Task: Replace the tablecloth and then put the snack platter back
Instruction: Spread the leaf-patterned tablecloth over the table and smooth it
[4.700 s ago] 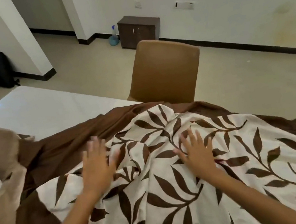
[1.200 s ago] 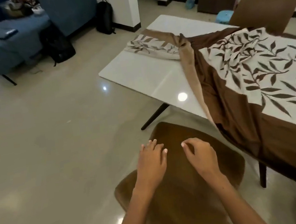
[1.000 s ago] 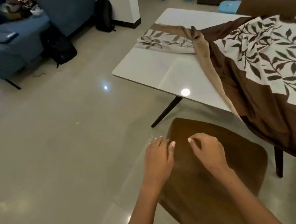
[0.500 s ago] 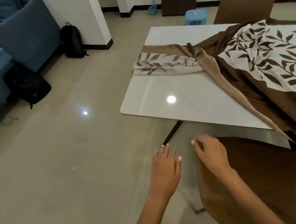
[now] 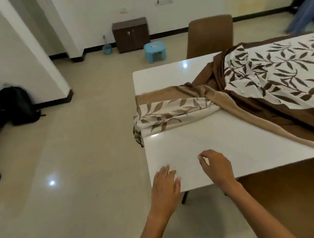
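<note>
A brown and cream leaf-print tablecloth [image 5: 280,80] covers the right part of the white table [image 5: 207,146]. One bunched end of the cloth [image 5: 169,113] reaches the table's left edge and hangs slightly over it. The near left part of the tabletop is bare. My left hand [image 5: 165,187] hovers at the table's near left corner, fingers spread, holding nothing. Over the bare tabletop, my right hand [image 5: 217,168] has its fingers loosely curled and is empty. No snack platter is in view.
A brown chair [image 5: 306,194] stands at the near side of the table, right of my arms. Another brown chair [image 5: 209,34] stands at the far side. A blue stool [image 5: 155,51], a dark cabinet [image 5: 131,34] and a black backpack [image 5: 17,105] are on the floor.
I have walked around the near chair toward the table's bare left end. Both hands left the chair back and now sit over the table's near corner.
</note>
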Available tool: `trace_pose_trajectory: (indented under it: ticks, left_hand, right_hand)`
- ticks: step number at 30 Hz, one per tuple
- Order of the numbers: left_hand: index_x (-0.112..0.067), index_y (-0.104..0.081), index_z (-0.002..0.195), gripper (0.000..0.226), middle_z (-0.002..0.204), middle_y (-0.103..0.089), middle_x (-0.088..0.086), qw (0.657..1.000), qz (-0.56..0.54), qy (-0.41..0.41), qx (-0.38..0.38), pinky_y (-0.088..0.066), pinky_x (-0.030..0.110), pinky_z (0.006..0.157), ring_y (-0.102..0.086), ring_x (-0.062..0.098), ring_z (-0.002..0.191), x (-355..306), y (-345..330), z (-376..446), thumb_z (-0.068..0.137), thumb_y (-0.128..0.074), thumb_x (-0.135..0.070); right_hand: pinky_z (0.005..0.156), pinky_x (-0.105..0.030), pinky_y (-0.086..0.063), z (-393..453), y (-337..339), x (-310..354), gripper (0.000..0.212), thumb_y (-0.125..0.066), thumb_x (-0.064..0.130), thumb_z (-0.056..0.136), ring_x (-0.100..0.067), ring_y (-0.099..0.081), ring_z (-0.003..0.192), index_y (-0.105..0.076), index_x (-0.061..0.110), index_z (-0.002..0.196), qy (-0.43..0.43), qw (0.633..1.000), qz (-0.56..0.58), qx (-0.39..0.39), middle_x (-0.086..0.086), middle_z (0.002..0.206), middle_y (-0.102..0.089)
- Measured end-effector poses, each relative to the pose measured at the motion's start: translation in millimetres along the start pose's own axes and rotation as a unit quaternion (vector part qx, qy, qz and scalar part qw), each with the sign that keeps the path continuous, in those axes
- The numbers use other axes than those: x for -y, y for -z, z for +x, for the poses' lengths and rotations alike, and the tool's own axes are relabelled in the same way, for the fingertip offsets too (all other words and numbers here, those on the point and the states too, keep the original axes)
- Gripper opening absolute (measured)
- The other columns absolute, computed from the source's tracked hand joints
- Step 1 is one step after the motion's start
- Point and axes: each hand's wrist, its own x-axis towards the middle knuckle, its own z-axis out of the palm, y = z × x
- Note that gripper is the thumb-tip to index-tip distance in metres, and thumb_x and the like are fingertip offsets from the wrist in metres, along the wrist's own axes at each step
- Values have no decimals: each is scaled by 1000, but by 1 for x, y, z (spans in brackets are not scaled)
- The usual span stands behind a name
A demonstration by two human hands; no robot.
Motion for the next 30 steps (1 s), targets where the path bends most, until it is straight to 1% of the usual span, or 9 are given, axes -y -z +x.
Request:
trace_pose_trajectory:
  ticks: [4, 6, 10, 13, 17, 20, 22, 26, 30]
  left_hand:
    - [-18, -71, 103, 62, 118, -66, 6, 995, 51, -83, 18, -46, 35, 93, -63, 23, 109, 57, 34, 64, 100, -16, -45]
    - [-17, -71, 101, 70, 115, -67, 7, 992, 53, -105, 34, -50, 38, 89, -64, 23, 107, 76, 47, 94, 100, -8, -47]
    - [-15, -70, 103, 68, 116, -66, 9, 985, 64, -156, 46, -50, 41, 89, -63, 25, 108, 107, 64, 148, 100, -11, -48]
    - [-10, -67, 108, 54, 119, -64, 12, 978, 54, -177, 94, -49, 42, 92, -61, 29, 111, 128, 72, 204, 97, -27, -43]
    - [-9, -61, 118, 49, 129, -57, 11, 971, 39, -211, 102, -43, 41, 102, -51, 28, 123, 146, 81, 277, 93, -31, -40]
    - [-8, -62, 117, 48, 128, -58, 12, 967, 46, -229, 102, -46, 42, 99, -54, 30, 119, 156, 87, 336, 92, -35, -38]
    - [-6, -61, 119, 42, 131, -56, 14, 960, 60, -251, 107, -44, 41, 100, -53, 30, 121, 161, 92, 374, 94, -41, -33]
    - [-9, -46, 137, 46, 148, -38, 10, 958, 41, -252, 127, -23, 30, 112, -33, 23, 138, 167, 95, 433, 98, -43, -33]
    - [-19, -38, 142, 52, 145, -41, 1, 962, -8, -231, 145, -19, 17, 106, -35, 15, 135, 172, 98, 476, 97, -39, -43]
  right_hand:
    - [71, -34, -51, 46, -36, 38, 19, -54, 24, 93, -23, -64, 86, -69, 12, 95, -60, 997, -4, -45, -3, 98, -69]
    - [68, -35, -51, 70, -49, 51, 16, -57, 20, 91, -26, -64, 84, -69, 11, 90, -86, 994, 0, -66, -4, 94, -70]
    - [68, -34, -50, 107, -72, 68, 12, -59, 17, 89, -27, -65, 82, -70, 11, 87, -135, 985, -1, -107, -4, 91, -70]
    - [66, -33, -49, 145, -90, 75, 12, -60, 18, 89, -27, -65, 81, -70, 10, 89, -159, 979, -9, -126, -6, 90, -70]
    - [63, -31, -47, 209, -107, 83, 9, -61, 15, 87, -26, -64, 77, -68, 10, 86, -164, 976, -6, -144, -6, 85, -68]
    - [62, -32, -47, 270, -118, 89, 17, -53, 19, 86, -25, -63, 75, -66, 9, 84, -151, 980, -19, -127, -6, 84, -66]
    - [65, -32, -49, 304, -126, 95, 21, -49, 20, 86, -25, -63, 80, -66, 8, 90, -151, 982, -19, -110, -7, 90, -66]
    - [76, -36, -52, 357, -140, 106, 29, -57, 4, 85, -31, -61, 101, -63, 3, 113, -163, 983, -35, -80, -16, 118, -62]
    - [99, -42, -38, 403, -147, 117, 43, -45, 6, 93, -34, -46, 123, -43, 6, 136, -175, 983, -50, -6, -16, 137, -46]
